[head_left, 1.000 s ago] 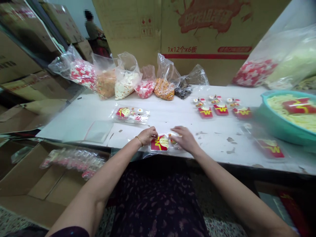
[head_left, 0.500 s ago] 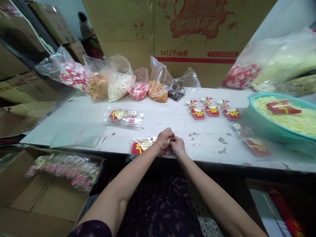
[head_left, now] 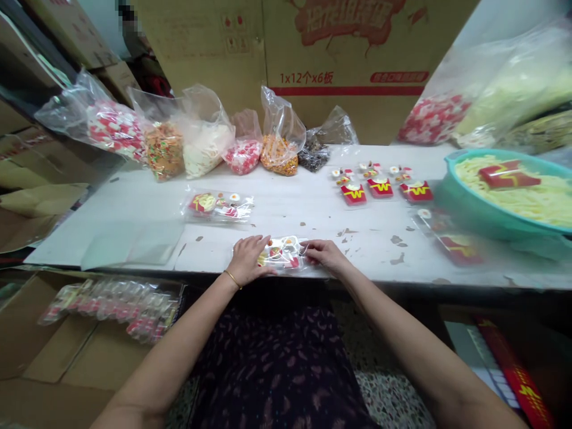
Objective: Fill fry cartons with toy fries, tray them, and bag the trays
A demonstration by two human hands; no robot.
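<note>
Packet (head_left: 282,255) of small toy pieces in clear film lies flat at the near edge of the counter (head_left: 313,220), between the person's two hands. Left hand (head_left: 248,260) rests palm down on the packet's left end, fingers spread and flat, pressing rather than clasping; a thin bangle (head_left: 232,279) circles its wrist. Right hand (head_left: 325,255) meets the packet's right end, its fingertips drawn together in a narrow grip on the film's edge, though whether they pinch it or only touch it cannot be told. Inside the film, white, yellow and red pieces show between the hands.

Beyond the left hand, further back on the counter, lies a second filled packet (head_left: 218,206), well apart from the first. Left of it, near the counter's front edge, is a stack of empty clear sleeves (head_left: 134,244). Behind the right hand, three red fry-box pieces (head_left: 381,188) stand in a row with small items just behind them. A teal basin (head_left: 496,208) of pale strips sits at the far right, a red piece lying on top. Along the back stand open clear bags (head_left: 201,140) of sorted pieces, against a large cardboard carton (head_left: 313,53). Below the counter at left, a cardboard box (head_left: 75,351) holds finished packets (head_left: 116,304).
</note>
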